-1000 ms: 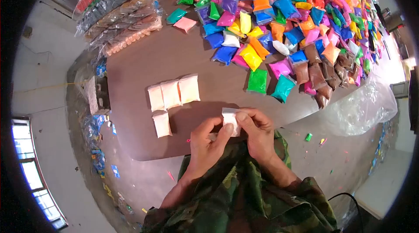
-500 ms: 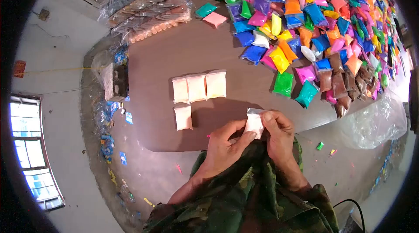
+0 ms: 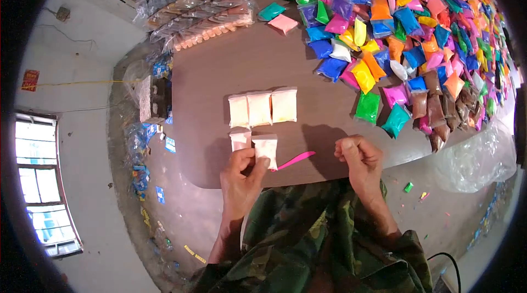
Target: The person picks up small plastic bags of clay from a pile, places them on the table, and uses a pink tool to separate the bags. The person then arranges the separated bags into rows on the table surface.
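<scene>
My left hand [image 3: 244,180] pinches a small clear packet of pale pink material [image 3: 266,151] between thumb and fingers, just above the tabletop. Right beside it lies another pale packet [image 3: 240,140], partly covered by my fingers. Three matching packets [image 3: 259,109] rest side by side in a row a little farther back. Off to the right, my right hand [image 3: 360,164] hovers near the table's front edge, its fingers curled in with nothing seen in them. Between my hands a pink plastic knife-like tool [image 3: 297,159] lies on the table.
A big heap of colourful packets [image 3: 379,24] covers the table's back right. Stacked clear bags of coloured pieces [image 3: 203,13] stand at the back left. A clear plastic bag [image 3: 477,156] hangs beyond the right edge, and scraps litter the floor [image 3: 164,194].
My left hand has carried the packet leftward, beside the front packet. The right hand has let go of it and stays at the right. The pink tool has come into view.
</scene>
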### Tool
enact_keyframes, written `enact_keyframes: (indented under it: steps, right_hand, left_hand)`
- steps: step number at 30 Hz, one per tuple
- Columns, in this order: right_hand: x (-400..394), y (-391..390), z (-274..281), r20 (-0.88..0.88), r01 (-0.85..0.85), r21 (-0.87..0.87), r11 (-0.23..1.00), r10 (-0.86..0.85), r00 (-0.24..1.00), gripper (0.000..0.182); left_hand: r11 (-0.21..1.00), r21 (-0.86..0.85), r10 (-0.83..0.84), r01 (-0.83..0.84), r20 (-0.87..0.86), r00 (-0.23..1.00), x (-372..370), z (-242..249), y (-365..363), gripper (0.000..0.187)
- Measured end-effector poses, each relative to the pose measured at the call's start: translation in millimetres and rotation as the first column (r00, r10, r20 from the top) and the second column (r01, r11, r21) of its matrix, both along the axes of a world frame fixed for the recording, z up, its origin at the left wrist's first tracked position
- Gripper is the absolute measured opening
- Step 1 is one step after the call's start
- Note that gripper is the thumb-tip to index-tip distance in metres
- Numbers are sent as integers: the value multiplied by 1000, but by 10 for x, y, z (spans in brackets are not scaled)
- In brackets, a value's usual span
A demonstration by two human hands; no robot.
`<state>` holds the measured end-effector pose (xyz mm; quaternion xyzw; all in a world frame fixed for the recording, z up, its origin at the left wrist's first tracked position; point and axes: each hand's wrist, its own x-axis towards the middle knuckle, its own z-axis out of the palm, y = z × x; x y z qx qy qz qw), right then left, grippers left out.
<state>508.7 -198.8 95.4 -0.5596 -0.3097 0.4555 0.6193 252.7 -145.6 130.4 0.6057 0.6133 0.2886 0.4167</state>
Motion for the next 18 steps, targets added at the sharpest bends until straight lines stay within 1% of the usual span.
enact_keyframes:
  steps: [2, 4, 7, 10, 13, 16, 17, 18]
  right_hand:
    - [-35, 6, -4, 29, -5, 26, 1000, 5, 1000, 29]
    - [-31, -6, -6, -1, 9, 9, 1000, -9, 1000, 28]
    - [3, -21, -16, -16, 8, 22, 1000, -7, 1000, 28]
    - [17, -28, -46, -6, -4, 22, 1000, 4, 1000, 27]
    - [13, -32, -64, 44, -25, 10, 1000, 25, 999, 26]
    - [-1, -42, -105, 116, -44, 10, 999, 42, 992, 28]
    - [2, -49, -113, 142, -47, 12, 999, 44, 989, 29]
    - [-4, -43, -107, 117, -34, 13, 999, 32, 993, 28]
  left_hand:
    - [997, 71, 7, -4, -34, 999, -10, -62, 25, 28]
    - [990, 144, 13, -7, -45, 999, 12, -110, 55, 26]
    - [991, 134, 23, -8, -116, 993, -8, -152, 71, 26]
    - [984, 170, 14, 46, -335, 942, -30, -50, 61, 34]
    - [977, 212, 84, -13, -329, 941, -82, -71, 11, 35]
    - [933, 358, 182, -38, -380, 907, -170, -103, 37, 31]
    - [919, 394, 182, -7, -408, 894, -195, -88, 54, 30]
    - [902, 431, 182, 25, -434, 882, -220, -77, 79, 29]
